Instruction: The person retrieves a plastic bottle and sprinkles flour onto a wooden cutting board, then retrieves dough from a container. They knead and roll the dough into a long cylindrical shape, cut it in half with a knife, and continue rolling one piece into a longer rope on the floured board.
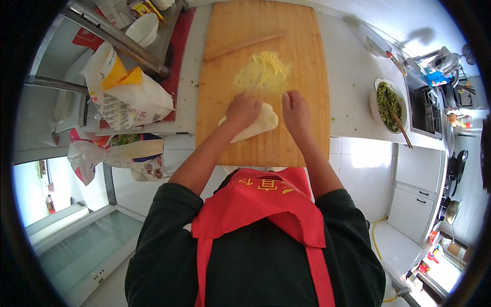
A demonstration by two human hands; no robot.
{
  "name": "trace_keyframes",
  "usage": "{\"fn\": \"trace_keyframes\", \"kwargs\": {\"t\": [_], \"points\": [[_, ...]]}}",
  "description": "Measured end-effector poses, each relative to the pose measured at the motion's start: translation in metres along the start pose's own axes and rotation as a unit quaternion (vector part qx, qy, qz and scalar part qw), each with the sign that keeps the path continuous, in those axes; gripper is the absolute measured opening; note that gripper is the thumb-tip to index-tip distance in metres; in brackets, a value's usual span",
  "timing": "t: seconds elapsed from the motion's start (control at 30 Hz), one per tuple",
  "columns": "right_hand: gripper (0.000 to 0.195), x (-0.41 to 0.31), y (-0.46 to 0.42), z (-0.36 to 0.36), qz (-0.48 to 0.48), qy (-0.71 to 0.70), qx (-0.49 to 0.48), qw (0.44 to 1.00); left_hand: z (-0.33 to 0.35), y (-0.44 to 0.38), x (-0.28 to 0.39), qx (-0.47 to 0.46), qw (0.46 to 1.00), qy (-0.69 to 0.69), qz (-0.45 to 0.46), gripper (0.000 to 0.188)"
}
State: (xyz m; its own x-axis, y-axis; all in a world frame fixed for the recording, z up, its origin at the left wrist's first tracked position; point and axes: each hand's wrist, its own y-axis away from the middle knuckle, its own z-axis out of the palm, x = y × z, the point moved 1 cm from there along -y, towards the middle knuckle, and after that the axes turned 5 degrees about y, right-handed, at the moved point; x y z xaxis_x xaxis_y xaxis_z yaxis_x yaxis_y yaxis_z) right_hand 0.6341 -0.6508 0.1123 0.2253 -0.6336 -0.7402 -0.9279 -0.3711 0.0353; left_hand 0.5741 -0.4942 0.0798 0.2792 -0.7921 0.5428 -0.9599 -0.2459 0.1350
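Observation:
On a wooden board lies a flattened, pale piece of dough (pixel 264 122), its left part covered by my left hand (pixel 244 109). That hand is curled over the dough's upper edge, and its fingertips are hidden. To the right of the dough, apart from it, my right hand (pixel 297 113) is closed in a loose fist just above the board, and nothing shows in it. A spread heap of yellow flour (pixel 266 71) lies just beyond both hands. Farther back, a thin wooden rolling pin (pixel 245 46) rests at a slant.
The large wooden board (pixel 307 23) spans the counter. A bowl of chopped green filling (pixel 389 105) with chopsticks (pixel 401 128) sits at right, beside a hob (pixel 424 111). At left are an open flour bag (pixel 130 99), a white bowl (pixel 142 30) and a metal rack post (pixel 115 38).

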Motion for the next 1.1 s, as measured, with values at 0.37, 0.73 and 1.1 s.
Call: {"fn": "trace_keyframes", "kwargs": {"t": [0.37,0.73,1.1], "points": [[0.027,-0.019,0.089,0.049,-0.294,0.069,0.046,0.952,0.069,0.101,0.0,0.148,0.96,-0.112,0.21,0.021],[0.022,-0.014,-0.031,0.077,-0.2,0.008,0.032,0.979,0.029,-0.019,-0.007,0.048,0.998,0.001,0.047,0.024],[0.031,-0.03,0.005,0.066,-0.149,0.068,-0.048,0.985,-0.021,0.025,0.007,-0.114,0.991,-0.065,-0.006,0.026]]}}
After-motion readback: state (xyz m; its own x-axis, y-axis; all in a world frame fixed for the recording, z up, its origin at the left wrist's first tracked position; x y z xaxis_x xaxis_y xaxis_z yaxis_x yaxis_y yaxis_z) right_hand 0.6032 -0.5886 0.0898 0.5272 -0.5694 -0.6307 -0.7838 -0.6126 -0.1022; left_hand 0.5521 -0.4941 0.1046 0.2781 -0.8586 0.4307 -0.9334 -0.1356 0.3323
